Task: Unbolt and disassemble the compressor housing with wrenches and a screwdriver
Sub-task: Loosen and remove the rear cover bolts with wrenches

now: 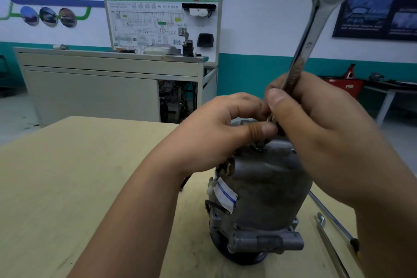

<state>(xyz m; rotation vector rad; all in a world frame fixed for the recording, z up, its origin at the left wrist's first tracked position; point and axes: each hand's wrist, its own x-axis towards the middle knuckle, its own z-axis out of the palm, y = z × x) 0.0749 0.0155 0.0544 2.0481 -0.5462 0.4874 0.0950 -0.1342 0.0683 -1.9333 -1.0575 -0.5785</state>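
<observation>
Steel wrench [309, 36] upright above compressor [266, 187]

Pale wood-grain table [67, 165], scuffed and faintly speckled, bearing a grey compressor [266, 198] stood on end on its dark round base, with a white-and-blue label on its left flank. Right of the compressor, flat on the tabletop, a long steel shaft [331, 221] slanting from near the compressor's side toward the near edge, its dark near end partly hidden. Further right of the compressor again, a thin wrench [327, 239], hooked jaw at the far end, lying almost parallel to the shaft and well apart from the compressor.
</observation>
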